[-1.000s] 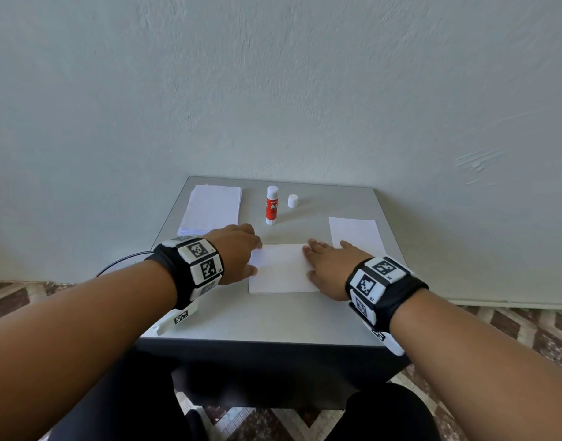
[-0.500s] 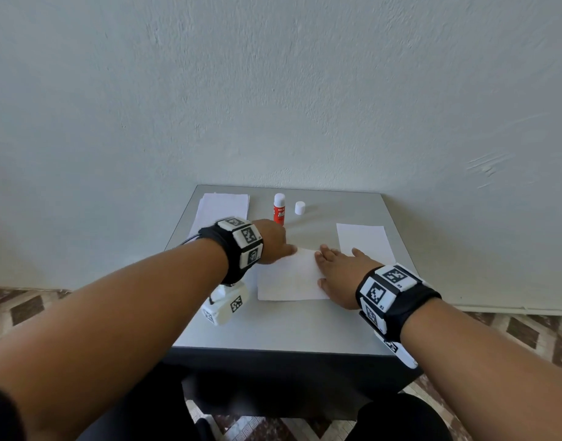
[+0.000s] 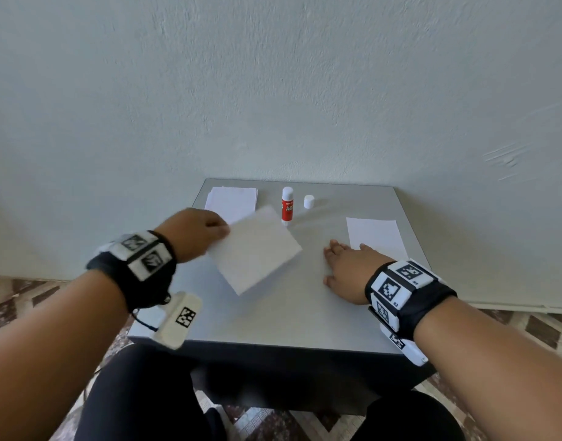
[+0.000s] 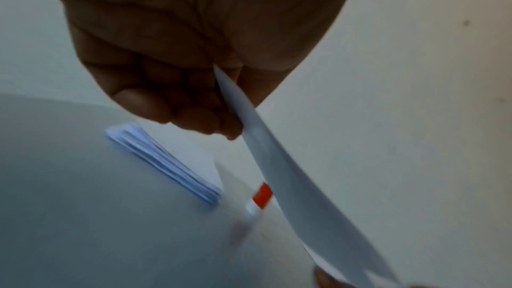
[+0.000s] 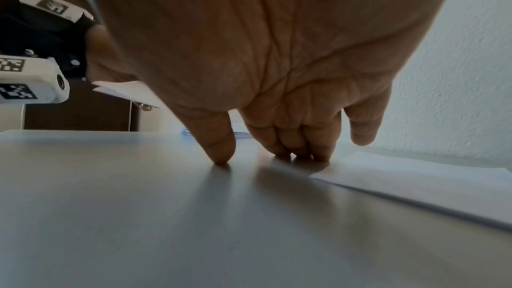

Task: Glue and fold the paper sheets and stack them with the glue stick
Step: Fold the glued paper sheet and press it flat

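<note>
My left hand (image 3: 199, 232) pinches the left edge of a folded white sheet (image 3: 255, 249) and holds it tilted above the grey table (image 3: 273, 316). In the left wrist view the sheet (image 4: 291, 183) runs edge-on out from between thumb and curled fingers (image 4: 172, 104). A stack of folded sheets (image 3: 232, 202) lies at the back left, just beyond that hand. The red and white glue stick (image 3: 287, 206) stands upright and uncapped at the back middle, its white cap (image 3: 308, 201) beside it. My right hand (image 3: 349, 268) lies flat on the bare table, fingertips (image 5: 302, 152) touching the surface.
A single flat white sheet (image 3: 376, 235) lies at the right side of the table, just beyond my right hand, also low in the right wrist view (image 5: 415, 185). The table stands against a pale wall (image 3: 273, 90). Patterned floor tiles (image 3: 19, 291) surround it.
My left hand has lifted the folded sheet off the table's middle and swung it left and back toward the stack. My right hand has come off the sheet and now rests on bare table.
</note>
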